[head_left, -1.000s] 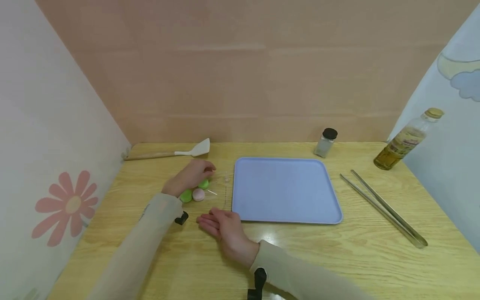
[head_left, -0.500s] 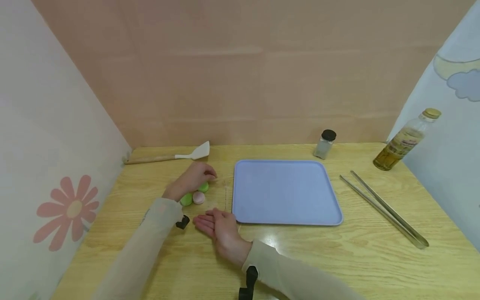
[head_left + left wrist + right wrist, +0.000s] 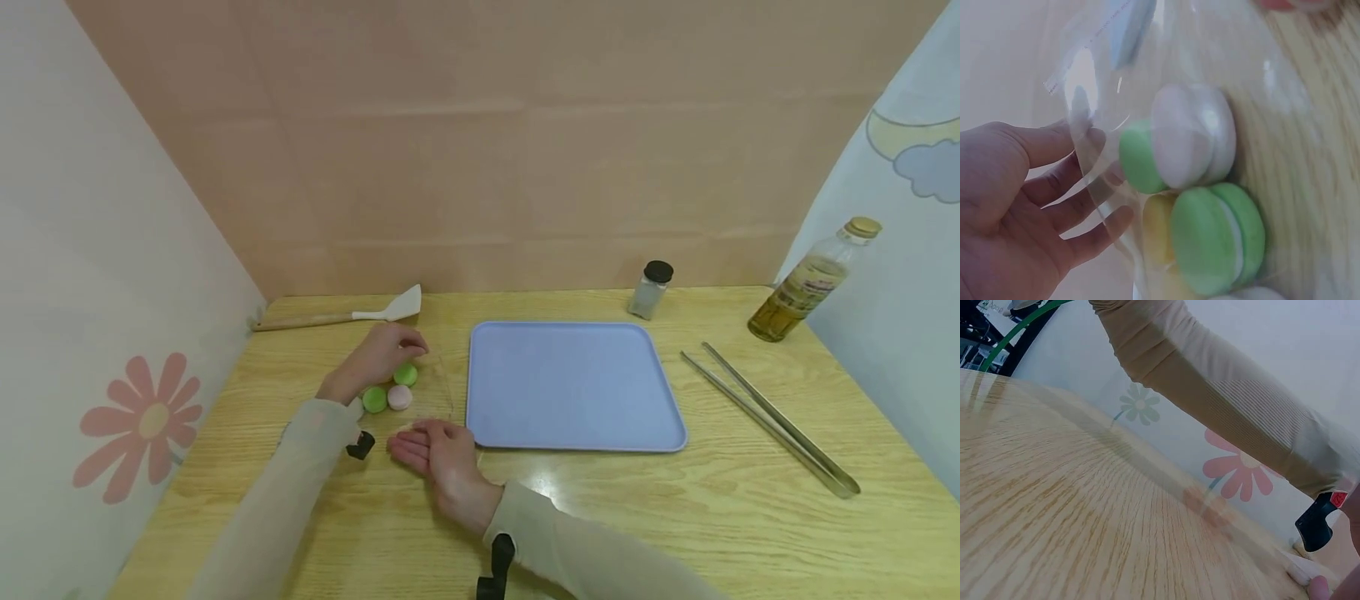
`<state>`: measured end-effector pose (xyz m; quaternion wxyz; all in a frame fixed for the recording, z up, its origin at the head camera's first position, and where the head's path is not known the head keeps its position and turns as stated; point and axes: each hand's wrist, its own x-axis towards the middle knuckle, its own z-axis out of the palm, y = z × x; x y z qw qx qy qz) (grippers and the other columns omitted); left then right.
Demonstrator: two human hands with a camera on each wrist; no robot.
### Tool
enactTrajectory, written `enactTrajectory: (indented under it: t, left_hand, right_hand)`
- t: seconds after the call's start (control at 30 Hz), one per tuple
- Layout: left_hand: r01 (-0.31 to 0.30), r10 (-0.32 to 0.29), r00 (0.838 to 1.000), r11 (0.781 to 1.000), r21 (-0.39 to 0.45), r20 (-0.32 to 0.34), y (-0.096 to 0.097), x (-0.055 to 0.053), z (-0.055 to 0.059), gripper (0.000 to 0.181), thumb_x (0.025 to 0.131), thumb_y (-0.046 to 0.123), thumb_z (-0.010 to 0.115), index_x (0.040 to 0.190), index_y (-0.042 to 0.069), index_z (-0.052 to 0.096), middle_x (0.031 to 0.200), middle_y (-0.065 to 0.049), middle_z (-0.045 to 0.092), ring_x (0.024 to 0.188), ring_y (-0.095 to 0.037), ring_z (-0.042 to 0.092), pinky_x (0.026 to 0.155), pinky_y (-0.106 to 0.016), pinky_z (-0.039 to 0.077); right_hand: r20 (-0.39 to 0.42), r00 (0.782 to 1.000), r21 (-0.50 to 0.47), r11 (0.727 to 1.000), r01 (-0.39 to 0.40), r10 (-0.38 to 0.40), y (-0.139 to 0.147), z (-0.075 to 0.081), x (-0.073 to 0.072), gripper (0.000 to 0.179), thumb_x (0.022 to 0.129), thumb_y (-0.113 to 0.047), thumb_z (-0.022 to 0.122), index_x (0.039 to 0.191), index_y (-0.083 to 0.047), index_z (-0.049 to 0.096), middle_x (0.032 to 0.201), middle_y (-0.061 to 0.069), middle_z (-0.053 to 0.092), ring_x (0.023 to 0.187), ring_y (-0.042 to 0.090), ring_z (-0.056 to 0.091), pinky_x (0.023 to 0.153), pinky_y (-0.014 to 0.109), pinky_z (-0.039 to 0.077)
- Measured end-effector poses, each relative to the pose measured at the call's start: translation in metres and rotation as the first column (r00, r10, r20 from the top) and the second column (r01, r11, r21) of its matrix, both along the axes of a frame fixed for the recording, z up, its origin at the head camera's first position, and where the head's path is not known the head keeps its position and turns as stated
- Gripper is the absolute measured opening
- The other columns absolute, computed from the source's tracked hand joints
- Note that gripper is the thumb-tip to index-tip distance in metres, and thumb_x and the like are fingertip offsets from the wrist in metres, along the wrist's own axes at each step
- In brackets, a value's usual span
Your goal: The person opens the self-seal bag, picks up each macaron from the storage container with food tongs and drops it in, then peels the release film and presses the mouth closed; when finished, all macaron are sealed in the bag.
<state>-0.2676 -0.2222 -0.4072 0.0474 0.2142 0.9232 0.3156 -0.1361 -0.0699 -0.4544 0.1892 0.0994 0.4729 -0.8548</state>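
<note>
A clear plastic bag (image 3: 1272, 125) with a printed strip lies between the hands. Through its film, in the left wrist view, show a pale pink macaron (image 3: 1179, 137), a green macaron (image 3: 1210, 240), another green one behind and something yellow. My left hand (image 3: 378, 354), over the macarons in the head view, pinches the far part of the film between thumb and fingertips. Palm up beside the tray's near left corner, my right hand (image 3: 450, 471) holds the near edge of the film under its thumb. In the right wrist view only bits of that hand's fingertips (image 3: 1319, 587) show.
A lilac tray (image 3: 573, 442) lies right of the bag. Behind the left hand is a spatula (image 3: 397, 306) with a wooden handle. A black-capped jar (image 3: 648, 292) stands behind the tray; long metal tongs (image 3: 772, 417) and an oil bottle (image 3: 806, 283) are at the right.
My right hand has shifted slightly left, its thumb now at the film's near edge. The film's right edge has gone from upright to slanting toward my left hand, which has barely moved.
</note>
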Motion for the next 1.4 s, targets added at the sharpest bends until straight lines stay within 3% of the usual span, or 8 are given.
enactTrajectory:
  t: [0.37, 0.53, 0.77, 0.97, 1.1, 1.23, 1.4]
  left_hand:
    - [-0.075, 0.073, 0.997, 0.995, 0.060, 0.036, -0.016, 0.007, 0.011, 0.021, 0.102, 0.013, 0.063, 0.114, 0.000, 0.074, 0.114, -0.009, 0.072, 0.110, -0.027, 0.064, 0.097, -0.048, 0.051]
    - [-0.110, 0.108, 0.994, 0.990, 0.084, 0.028, -0.026, 0.012, 0.018, 0.020, 0.102, 0.012, 0.063, 0.112, 0.000, 0.075, 0.113, -0.009, 0.072, 0.105, -0.026, 0.064, 0.092, -0.047, 0.052]
    - [-0.092, 0.094, 0.996, 0.990, 0.106, -0.008, -0.033, 0.022, 0.026, 0.018, 0.102, 0.016, 0.065, 0.109, 0.005, 0.076, 0.109, -0.009, 0.073, 0.106, -0.027, 0.066, 0.092, -0.049, 0.053]
    - [-0.098, 0.105, 0.994, 0.984, 0.149, -0.036, -0.033, 0.035, 0.039, 0.018, 0.101, 0.018, 0.065, 0.110, 0.007, 0.076, 0.108, -0.008, 0.073, 0.102, -0.028, 0.067, 0.090, -0.049, 0.055]
    - [-0.098, 0.111, 0.991, 0.982, 0.164, -0.072, -0.026, 0.048, 0.050, 0.017, 0.100, 0.019, 0.067, 0.110, 0.008, 0.076, 0.108, -0.005, 0.073, 0.099, -0.025, 0.069, 0.088, -0.047, 0.056]
    - [-0.083, 0.109, 0.987, 0.974, 0.210, -0.116, -0.019, 0.062, 0.058, 0.013, 0.099, 0.018, 0.069, 0.107, 0.012, 0.077, 0.107, 0.000, 0.073, 0.098, -0.019, 0.069, 0.088, -0.045, 0.057]
    - [-0.052, 0.107, 0.981, 0.949, 0.310, -0.163, -0.010, 0.078, 0.061, 0.011, 0.097, 0.016, 0.071, 0.106, 0.014, 0.078, 0.106, 0.004, 0.074, 0.096, -0.014, 0.068, 0.089, -0.040, 0.056]
  right_hand:
    - [-0.072, 0.997, 0.062, 0.998, 0.012, -0.007, -0.001, 0.003, 0.004, 0.026, 0.102, 0.001, 0.043, 0.114, 0.020, 0.057, 0.106, 0.032, 0.068, 0.097, 0.039, 0.072, 0.082, 0.040, 0.060]
    - [-0.115, 0.993, 0.105, 0.994, 0.027, -0.015, -0.001, 0.003, 0.005, 0.026, 0.102, 0.000, 0.044, 0.108, 0.019, 0.061, 0.103, 0.031, 0.069, 0.092, 0.040, 0.073, 0.079, 0.042, 0.061]
    - [-0.264, 0.964, 0.245, 0.968, 0.048, 0.019, 0.011, 0.010, 0.010, 0.025, 0.104, -0.002, 0.045, 0.104, 0.014, 0.065, 0.103, 0.026, 0.069, 0.087, 0.038, 0.074, 0.075, 0.039, 0.062]
    - [-0.402, 0.910, 0.393, 0.917, 0.067, 0.105, 0.035, 0.026, 0.014, 0.027, 0.106, -0.005, 0.046, 0.102, 0.014, 0.065, 0.105, 0.025, 0.067, 0.093, 0.035, 0.073, 0.077, 0.034, 0.061]
    - [-0.487, 0.861, 0.480, 0.868, 0.125, 0.146, 0.055, 0.034, 0.014, 0.026, 0.106, -0.004, 0.046, 0.099, 0.012, 0.066, 0.104, 0.024, 0.068, 0.095, 0.035, 0.072, 0.078, 0.034, 0.061]
    - [-0.573, 0.802, 0.541, 0.813, 0.214, 0.170, 0.077, 0.040, 0.015, 0.025, 0.106, -0.004, 0.048, 0.095, 0.006, 0.069, 0.105, 0.021, 0.071, 0.094, 0.036, 0.072, 0.079, 0.038, 0.061]
    - [-0.695, 0.697, 0.557, 0.744, 0.369, 0.175, 0.105, 0.046, 0.015, 0.025, 0.106, -0.006, 0.051, 0.092, -0.003, 0.071, 0.103, 0.017, 0.074, 0.082, 0.031, 0.074, 0.076, 0.037, 0.062]
